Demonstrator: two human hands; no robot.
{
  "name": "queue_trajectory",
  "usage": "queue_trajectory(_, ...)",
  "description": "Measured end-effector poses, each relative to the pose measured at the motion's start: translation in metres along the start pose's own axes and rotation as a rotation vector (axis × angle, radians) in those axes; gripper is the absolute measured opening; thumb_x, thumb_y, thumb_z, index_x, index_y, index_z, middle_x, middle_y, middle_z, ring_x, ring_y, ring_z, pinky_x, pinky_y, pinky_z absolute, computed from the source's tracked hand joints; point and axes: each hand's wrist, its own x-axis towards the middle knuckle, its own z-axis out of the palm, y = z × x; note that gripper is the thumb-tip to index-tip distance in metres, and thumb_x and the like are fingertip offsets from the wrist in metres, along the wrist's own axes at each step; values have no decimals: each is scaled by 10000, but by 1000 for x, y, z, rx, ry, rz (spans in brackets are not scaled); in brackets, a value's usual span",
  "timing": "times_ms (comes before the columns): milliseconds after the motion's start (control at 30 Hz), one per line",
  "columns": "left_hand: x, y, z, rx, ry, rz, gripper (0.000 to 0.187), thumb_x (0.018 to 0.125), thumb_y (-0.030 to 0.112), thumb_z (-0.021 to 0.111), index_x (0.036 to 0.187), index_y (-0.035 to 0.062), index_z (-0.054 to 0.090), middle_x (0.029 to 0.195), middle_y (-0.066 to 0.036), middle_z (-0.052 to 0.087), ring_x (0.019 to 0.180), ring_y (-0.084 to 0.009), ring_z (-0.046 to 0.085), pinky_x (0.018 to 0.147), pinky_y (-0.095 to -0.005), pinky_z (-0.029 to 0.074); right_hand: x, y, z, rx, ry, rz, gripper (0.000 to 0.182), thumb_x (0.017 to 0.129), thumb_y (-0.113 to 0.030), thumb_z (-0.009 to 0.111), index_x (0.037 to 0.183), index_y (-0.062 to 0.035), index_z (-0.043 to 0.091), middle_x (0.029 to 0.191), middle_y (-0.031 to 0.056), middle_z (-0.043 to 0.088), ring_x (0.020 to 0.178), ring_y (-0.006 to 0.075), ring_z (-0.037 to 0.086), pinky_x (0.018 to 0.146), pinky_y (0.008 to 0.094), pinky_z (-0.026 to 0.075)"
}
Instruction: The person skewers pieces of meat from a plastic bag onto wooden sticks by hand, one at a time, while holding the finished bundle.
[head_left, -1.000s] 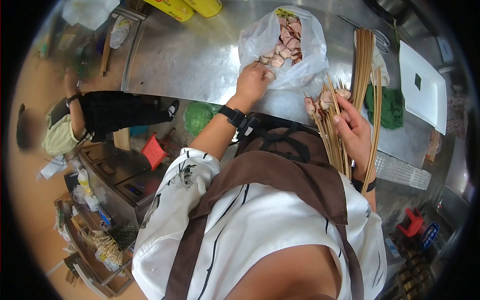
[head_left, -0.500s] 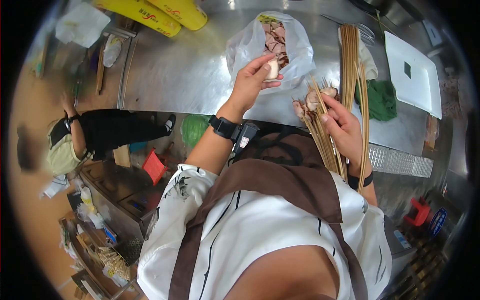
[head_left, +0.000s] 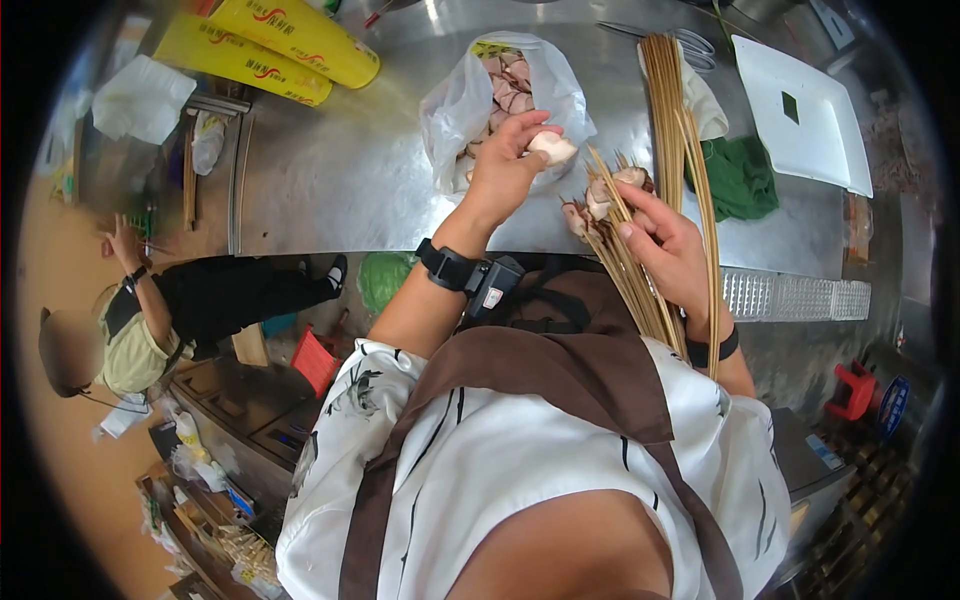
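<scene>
My left hand (head_left: pixel 503 178) pinches a pale piece of meat (head_left: pixel 554 149) between thumb and fingers, at the near right side of an open plastic bag (head_left: pixel 448 125). Pinkish slices with brown edges (head_left: pixel 513 92) fill that bag. A bundle of bamboo skewers (head_left: pixel 640 290) rests along my right hand (head_left: pixel 670 248), which is closed on it. Thumb and forefinger grip one skewer whose tip points up toward the meat piece, a short gap apart. Threaded meat pieces (head_left: pixel 598 198) sit at the upper ends of the bundle.
More bamboo skewers (head_left: pixel 662 100) lie on the steel table (head_left: pixel 340 170), beside a green cloth (head_left: pixel 740 178) and scissors (head_left: pixel 690 48). A white tray (head_left: pixel 815 120) is at the right, yellow film rolls (head_left: pixel 295 40) at the upper left. Another person (head_left: pixel 140 330) is on the left.
My left hand has turned, and the meat piece now points right, closer to the skewer tip. My right hand keeps its grip. The whole view has shifted slightly.
</scene>
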Motion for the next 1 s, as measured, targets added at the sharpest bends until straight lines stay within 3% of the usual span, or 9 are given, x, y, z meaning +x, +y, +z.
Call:
queue_trajectory(100,3,-1,5,80,107,105,464,745,-19,606,1178,-10,438,1079,-118,573,939,-131,542,734,-238,440,0,-2,-1,35,5,19,421,818,-19,533,1232,-18,455,592,-65,390,557,24,349,531,183,310)
queue_trajectory(167,6,-1,2,17,117,-55,374,738,-8,609,1097,-30,509,996,-95,600,876,-145,561,733,-258,458,1,-3,-2,35,-13,17,420,821,-19,530,1234,-18,453,597,-66,405,564,21,355,536,180,311)
queue_trajectory(267,10,-6,-2,-9,82,-21,278,753,25,621,1020,-25,563,963,-80,609,835,-136,571,736,-253,462,0,0,-1,89,-9,13,417,825,-22,529,1235,-18,452,611,-63,443,578,16,375,547,175,323)
queue_trajectory(400,7,6,8,-115,83,-147,242,802,81,606,1020,-15,567,977,-78,604,890,-143,570,791,-258,456,0,-1,-1,112,-1,17,414,828,-24,526,1236,-21,453,630,-57,483,590,12,397,561,172,340)
queue_trajectory(467,7,8,15,-148,62,-51,230,845,115,558,1031,-21,552,981,-95,600,878,-154,582,787,-279,482,0,3,-1,94,-5,9,414,831,-27,525,1238,-25,453,640,-55,500,597,12,410,570,173,353)
queue_trajectory(667,9,12,24,-235,70,-39,231,880,100,488,1059,-42,519,970,-122,596,850,-189,605,736,-312,531,-1,2,0,138,-7,27,413,836,-35,522,1243,-29,451,637,-62,485,591,10,396,554,175,345)
queue_trajectory(867,7,16,25,-262,80,9,230,876,100,494,1055,-41,523,973,-122,597,849,-186,605,730,-303,531,-1,4,0,102,-40,27,407,859,-46,497,1258,-15,426,611,-60,402,551,23,364,519,178,321)
queue_trajectory(1000,7,17,25,-273,88,1,229,875,99,496,1055,-40,525,971,-119,598,846,-184,606,730,-300,531,0,8,1,198,-39,32,409,852,-38,501,1256,-29,433,653,-63,455,578,7,360,513,171,313)
